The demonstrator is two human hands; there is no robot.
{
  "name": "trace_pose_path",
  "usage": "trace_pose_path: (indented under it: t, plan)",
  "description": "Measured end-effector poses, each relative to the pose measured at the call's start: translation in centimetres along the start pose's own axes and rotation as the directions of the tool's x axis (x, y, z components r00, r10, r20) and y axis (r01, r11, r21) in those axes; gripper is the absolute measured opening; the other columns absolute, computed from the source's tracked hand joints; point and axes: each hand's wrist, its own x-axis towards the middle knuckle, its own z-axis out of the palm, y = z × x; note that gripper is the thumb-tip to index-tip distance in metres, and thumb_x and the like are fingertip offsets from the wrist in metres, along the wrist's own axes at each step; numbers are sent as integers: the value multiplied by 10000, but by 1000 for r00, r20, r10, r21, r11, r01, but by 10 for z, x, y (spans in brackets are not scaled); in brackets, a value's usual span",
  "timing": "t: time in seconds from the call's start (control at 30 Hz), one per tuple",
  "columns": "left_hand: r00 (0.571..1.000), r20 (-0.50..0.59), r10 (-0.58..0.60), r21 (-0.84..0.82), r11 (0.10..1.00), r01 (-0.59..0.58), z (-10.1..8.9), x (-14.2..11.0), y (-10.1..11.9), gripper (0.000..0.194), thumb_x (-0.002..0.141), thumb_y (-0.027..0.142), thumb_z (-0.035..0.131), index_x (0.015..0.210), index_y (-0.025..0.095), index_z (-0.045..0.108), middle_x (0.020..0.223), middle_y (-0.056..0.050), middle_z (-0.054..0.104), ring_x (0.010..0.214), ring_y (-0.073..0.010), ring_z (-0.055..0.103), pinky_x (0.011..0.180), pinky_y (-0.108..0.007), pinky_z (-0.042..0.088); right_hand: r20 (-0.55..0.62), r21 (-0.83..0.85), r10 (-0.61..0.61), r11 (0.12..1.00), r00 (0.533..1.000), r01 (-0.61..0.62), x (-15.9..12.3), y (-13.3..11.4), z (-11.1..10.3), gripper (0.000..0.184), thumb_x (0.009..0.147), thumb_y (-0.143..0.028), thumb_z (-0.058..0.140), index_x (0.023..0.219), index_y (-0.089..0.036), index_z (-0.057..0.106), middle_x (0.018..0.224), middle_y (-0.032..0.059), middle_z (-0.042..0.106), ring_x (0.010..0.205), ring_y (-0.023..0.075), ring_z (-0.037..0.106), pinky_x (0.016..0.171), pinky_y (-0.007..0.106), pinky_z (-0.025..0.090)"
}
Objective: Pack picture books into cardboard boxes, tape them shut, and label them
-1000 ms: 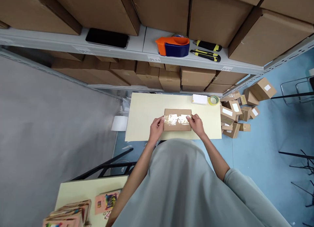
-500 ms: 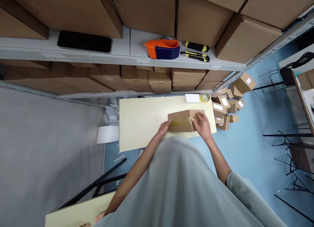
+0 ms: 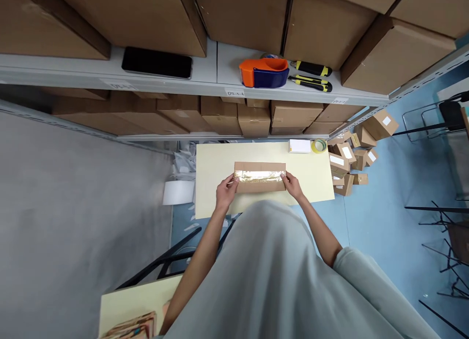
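Left hand (image 3: 226,192) at the left end of the taped box (image 3: 260,182).

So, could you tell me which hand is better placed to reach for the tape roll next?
Probably the right hand: it holds the carton by the end nearer the tape roll, while the left hand grips the opposite end.

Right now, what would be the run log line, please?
left hand: holds taped carton, left end | right hand: holds right end | tape roll: beside white box
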Motion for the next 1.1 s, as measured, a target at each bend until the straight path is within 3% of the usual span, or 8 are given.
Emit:
trace_pose_path:
  t: [0.17, 0.27, 0.37, 0.43, 0.5, 0.57, 0.93, 1.1]
  plan:
    - [1000, 16, 11, 57, 998, -11, 0, 11, -9, 717, 879, 685, 735, 1344, 140, 760, 1317, -181, 766, 1073, -265, 752, 1013, -436, 621, 12, 7, 17, 1000, 1000, -17, 11, 7, 10, 694, 1101, -674, 362, 1410, -156, 705, 1336, 134, 798, 1176, 282, 739, 1057, 419, 594]
    - [991, 7, 134, 215, 967, -133, 2, 5, -2, 726, 980, 669, 622, 1448, 119, 692, 1375, -230, 719, 1243, -329, 714, 1098, -498, 587, -18, -157, 7, 988, 1000, -9, 11, 5, 10, 708, 1133, -630, 321, 1524, -125, 627, 1488, 193, 707, 1363, 318, 671, 1161, 487, 548]
    - [925, 75, 374, 402, 837, -371, 9, -11, 9, 716, 1071, 588, 503, 1632, 143, 527, 1692, -238, 492, 1609, -371, 428, 1310, -571, 382, -62, -429, -122, 899, 991, 84, 3, -5, 16, 683, 1160, -523, 332, 1683, -101, 453, 1751, 219, 427, 1648, 346, 383, 1320, 566, 382]
    - [852, 248, 461, 462, 717, -522, 17, -23, 15, 677, 1099, 515, 462, 1681, 170, 470, 1804, -177, 349, 1715, -359, 215, 1380, -608, 216, 59, -540, -222, 813, 973, 218, -6, -14, 23, 643, 1165, -438, 373, 1736, -143, 376, 1830, 172, 281, 1719, 334, 222, 1366, 588, 294]
    - [781, 439, 444, 469, 629, -621, 25, -33, 17, 644, 1102, 460, 455, 1688, 196, 472, 1812, -141, 345, 1730, -357, 165, 1390, -645, 126, 234, -564, -266, 747, 935, 353, -14, -20, 31, 619, 1161, -382, 420, 1750, -201, 363, 1848, 126, 240, 1733, 320, 178, 1385, 593, 250]
    - [735, 544, 405, 469, 579, -666, 31, -40, 15, 644, 1097, 445, 462, 1699, 216, 467, 1801, -128, 371, 1726, -356, 183, 1391, -655, 84, 341, -559, -268, 713, 901, 423, -20, -23, 38, 606, 1163, -371, 429, 1750, -232, 367, 1848, 97, 247, 1734, 309, 180, 1395, 593, 225]
    - [707, 596, 380, 502, 511, -698, 36, -35, 9, 683, 1082, 411, 508, 1729, 209, 422, 1823, -145, 307, 1735, -376, 110, 1382, -680, 48, 362, -594, -261, 675, 895, 438, -21, -27, 48, 602, 1162, -378, 435, 1747, -252, 376, 1846, 74, 264, 1739, 332, 143, 1402, 643, 157]
    - [672, 647, 360, 560, 374, -740, 35, -32, 10, 746, 1105, 440, 442, 1755, 97, 317, 1845, -181, 184, 1736, -394, 21, 1385, -672, 42, 375, -641, -287, 607, 882, 470, -15, -19, 49, 625, 1165, -415, 429, 1755, -226, 355, 1850, 108, 231, 1738, 348, 136, 1399, 641, 170]
